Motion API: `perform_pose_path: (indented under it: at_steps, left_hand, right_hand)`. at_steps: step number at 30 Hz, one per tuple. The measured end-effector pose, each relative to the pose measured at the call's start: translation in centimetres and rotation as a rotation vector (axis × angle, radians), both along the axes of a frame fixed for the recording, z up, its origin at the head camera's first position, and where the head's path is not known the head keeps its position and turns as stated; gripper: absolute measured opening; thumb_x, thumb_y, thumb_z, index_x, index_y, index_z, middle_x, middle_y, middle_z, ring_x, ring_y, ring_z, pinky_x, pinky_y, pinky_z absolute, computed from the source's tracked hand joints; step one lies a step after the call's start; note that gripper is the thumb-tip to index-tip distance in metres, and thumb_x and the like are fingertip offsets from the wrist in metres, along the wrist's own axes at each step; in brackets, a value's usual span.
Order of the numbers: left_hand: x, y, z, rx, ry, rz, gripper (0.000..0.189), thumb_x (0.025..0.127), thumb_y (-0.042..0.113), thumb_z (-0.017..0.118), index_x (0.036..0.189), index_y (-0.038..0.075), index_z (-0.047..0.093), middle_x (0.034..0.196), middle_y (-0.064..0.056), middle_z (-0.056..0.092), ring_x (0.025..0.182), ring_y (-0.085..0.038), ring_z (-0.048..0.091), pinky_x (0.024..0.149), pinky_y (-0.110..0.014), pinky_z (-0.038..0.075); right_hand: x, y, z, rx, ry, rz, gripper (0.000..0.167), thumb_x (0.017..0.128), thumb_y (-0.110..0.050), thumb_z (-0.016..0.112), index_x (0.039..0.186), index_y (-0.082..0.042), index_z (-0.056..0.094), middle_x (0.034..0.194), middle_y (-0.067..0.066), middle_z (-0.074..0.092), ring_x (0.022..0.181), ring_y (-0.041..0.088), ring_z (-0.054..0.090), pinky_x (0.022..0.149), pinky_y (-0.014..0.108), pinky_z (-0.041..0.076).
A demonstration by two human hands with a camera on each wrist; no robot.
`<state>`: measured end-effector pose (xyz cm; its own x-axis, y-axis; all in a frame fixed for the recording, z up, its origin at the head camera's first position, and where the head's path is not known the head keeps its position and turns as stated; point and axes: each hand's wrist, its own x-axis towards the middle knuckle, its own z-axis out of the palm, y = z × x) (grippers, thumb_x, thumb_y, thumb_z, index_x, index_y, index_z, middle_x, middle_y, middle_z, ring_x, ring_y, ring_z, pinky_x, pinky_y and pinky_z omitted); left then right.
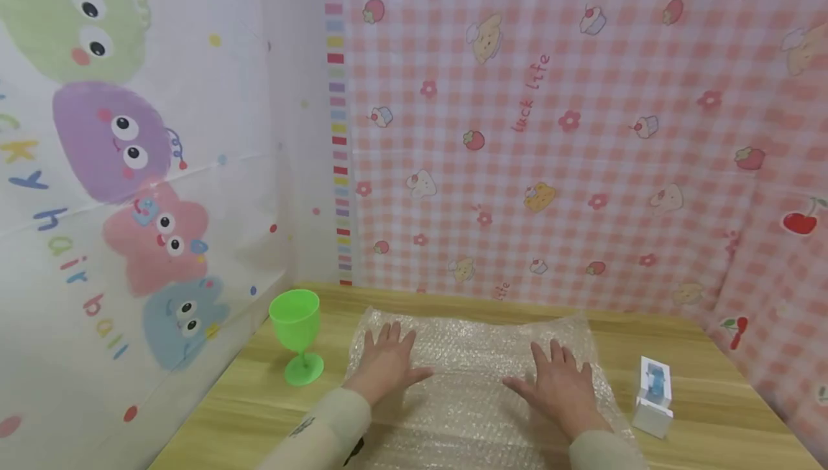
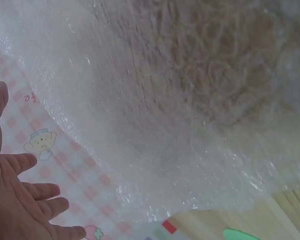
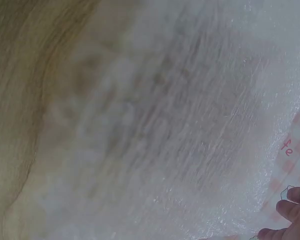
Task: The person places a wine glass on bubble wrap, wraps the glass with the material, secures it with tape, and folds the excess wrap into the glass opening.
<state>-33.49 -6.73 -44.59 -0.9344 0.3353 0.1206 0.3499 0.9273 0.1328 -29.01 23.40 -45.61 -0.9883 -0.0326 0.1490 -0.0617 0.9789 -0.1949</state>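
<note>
A sheet of clear bubble wrap (image 1: pixel 462 398) lies spread over the wooden table, and it fills most of both wrist views. Over its left part is my left hand (image 1: pixel 388 363), fingers spread and thumb pointing inward. My right hand (image 1: pixel 559 387) is over the right part, its fingers likewise spread. Neither hand grips anything; whether the palms press on the wrap cannot be told. A green plastic goblet (image 1: pixel 297 326) stands upright to the left of the left hand. Right of the right hand sits a white tape dispenser (image 1: pixel 653 398) with a blue roll.
The wooden table (image 1: pixel 724 412) reaches back to a pink checked curtain (image 1: pixel 517 168). A white sheet with cartoon figures (image 1: pixel 149 168) hangs close along the left side. More pink cloth (image 1: pixel 789 276) hangs at the right edge.
</note>
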Motion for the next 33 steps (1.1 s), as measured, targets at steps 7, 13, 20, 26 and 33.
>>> perform_pose_path:
  at_steps: [7, 13, 20, 26, 33]
  left_hand:
    - [0.1, -0.3, -0.1, -0.011, -0.011, -0.009, 0.079, 0.089, 0.059, 0.063, 0.147, 0.009, 0.045, 0.148, -0.024, 0.041, 0.138, -0.043, 0.036, 0.110, -0.065, 0.027]
    - [0.2, -0.4, 0.3, -0.013, -0.029, -0.015, 0.075, 0.088, 0.057, 0.066, 0.143, 0.008, 0.049, 0.144, -0.023, 0.046, 0.135, -0.043, 0.040, 0.108, -0.064, 0.032]
    - [0.5, -0.8, 0.2, -0.005, 0.003, -0.017, 0.069, 0.086, 0.055, 0.069, 0.135, 0.007, 0.057, 0.134, -0.020, 0.055, 0.124, -0.041, 0.050, 0.100, -0.059, 0.042]
    - [0.9, -1.7, 0.0, 0.023, 0.013, -0.021, 0.064, 0.085, 0.051, 0.071, 0.127, 0.004, 0.061, 0.124, -0.021, 0.059, 0.116, -0.042, 0.055, 0.095, -0.057, 0.046]
    - [1.1, -2.7, 0.6, 0.041, 0.008, 0.005, 0.061, 0.084, 0.049, 0.073, 0.125, 0.004, 0.063, 0.116, -0.021, 0.062, 0.106, -0.041, 0.059, 0.090, -0.056, 0.049]
  right_hand:
    - [0.4, 0.0, 0.0, -0.012, -0.015, 0.004, 0.102, 0.081, -0.080, 0.051, 0.145, 0.000, 0.044, 0.147, 0.039, 0.031, 0.131, 0.059, 0.032, 0.101, 0.078, 0.022]
    - [0.7, 0.0, 0.0, 0.006, 0.006, 0.016, 0.094, 0.082, -0.072, 0.060, 0.142, -0.001, 0.048, 0.145, 0.038, 0.037, 0.128, 0.058, 0.038, 0.099, 0.076, 0.029]
    - [0.7, -0.1, 0.0, 0.013, -0.027, 0.013, 0.089, 0.082, -0.070, 0.062, 0.137, 0.000, 0.054, 0.137, 0.035, 0.047, 0.122, 0.057, 0.045, 0.094, 0.072, 0.038]
    - [0.9, -0.2, -0.1, 0.048, -0.005, 0.020, 0.083, 0.081, -0.065, 0.066, 0.131, 0.000, 0.058, 0.130, 0.033, 0.053, 0.116, 0.053, 0.051, 0.089, 0.069, 0.044]
    - [1.1, -0.2, 0.4, 0.041, -0.023, 0.010, 0.078, 0.082, -0.064, 0.067, 0.128, -0.001, 0.061, 0.126, 0.029, 0.057, 0.114, 0.051, 0.053, 0.088, 0.066, 0.045]
